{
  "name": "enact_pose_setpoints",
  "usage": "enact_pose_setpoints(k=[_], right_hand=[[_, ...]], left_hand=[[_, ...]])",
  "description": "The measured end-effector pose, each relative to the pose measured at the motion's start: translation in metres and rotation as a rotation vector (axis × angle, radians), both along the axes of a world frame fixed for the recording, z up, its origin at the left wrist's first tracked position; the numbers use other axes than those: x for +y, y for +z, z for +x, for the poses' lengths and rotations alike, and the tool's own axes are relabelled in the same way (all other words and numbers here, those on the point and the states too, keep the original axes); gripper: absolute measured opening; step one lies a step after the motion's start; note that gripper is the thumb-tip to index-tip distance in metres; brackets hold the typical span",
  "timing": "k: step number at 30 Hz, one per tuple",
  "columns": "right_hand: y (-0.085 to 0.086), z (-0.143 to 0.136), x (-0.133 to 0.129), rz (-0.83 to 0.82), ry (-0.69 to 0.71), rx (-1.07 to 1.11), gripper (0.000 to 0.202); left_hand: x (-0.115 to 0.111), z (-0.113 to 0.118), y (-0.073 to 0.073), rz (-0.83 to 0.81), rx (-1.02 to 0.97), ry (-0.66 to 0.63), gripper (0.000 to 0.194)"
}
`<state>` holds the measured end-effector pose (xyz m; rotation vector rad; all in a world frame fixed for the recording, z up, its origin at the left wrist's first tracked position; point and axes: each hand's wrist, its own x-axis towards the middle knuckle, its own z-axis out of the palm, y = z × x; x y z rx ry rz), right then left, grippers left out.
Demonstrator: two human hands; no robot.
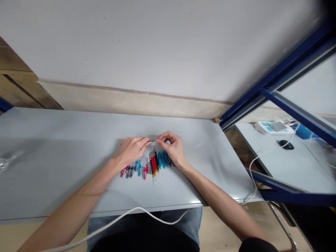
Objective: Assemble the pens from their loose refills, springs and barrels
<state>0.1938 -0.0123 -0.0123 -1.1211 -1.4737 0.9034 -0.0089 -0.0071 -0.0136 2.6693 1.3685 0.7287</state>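
Dark thin piece [152,140] spans the fingertip gap between both hands: left hand [133,148] pinches one end, fingers nearly closed; right hand [172,145] pinches the other, fingers curled.

I can't identify the thin dark rod [152,141] (tiny, from where I watch); the left hand [133,148] and right hand [174,147] hide its ends. The right also partly covers dark pieces [170,162]. Clear plastic [4,163] blurs, cut by the left edge.
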Motion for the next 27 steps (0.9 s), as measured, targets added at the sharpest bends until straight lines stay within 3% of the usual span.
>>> enact_pose_setpoints(k=[6, 13, 16, 20, 21, 24, 27], right_hand=[[-0.001, -0.002, -0.004, 0.029, 0.031, -0.051, 0.021], [0.002, -0.003, -0.006, 0.016, 0.145, -0.020, 0.023], [0.009, 0.005, -0.002, 0.072, 0.113, -0.058, 0.024], [0.014, 0.039, -0.001, 0.165, -0.073, -0.203, 0.019], [0.013, 0.051, -0.005, 0.156, -0.048, -0.242, 0.017], [0.005, 0.089, -0.031, 0.014, 0.177, -0.312, 0.044], [-0.004, 0.116, -0.064, -0.105, 0.170, -0.340, 0.035]], left_hand=[[-0.004, 0.002, 0.000, 0.020, 0.035, -0.108, 0.028], [-0.007, 0.004, 0.002, 0.069, 0.014, -0.083, 0.036], [-0.006, 0.005, 0.002, 0.104, 0.001, -0.083, 0.038], [-0.003, 0.003, -0.002, 0.126, -0.033, -0.065, 0.033], [-0.002, 0.002, -0.003, 0.121, -0.049, -0.064, 0.032], [-0.001, 0.000, -0.003, 0.095, -0.078, -0.067, 0.032], [-0.001, 0.000, -0.002, 0.071, -0.074, -0.050, 0.030]])
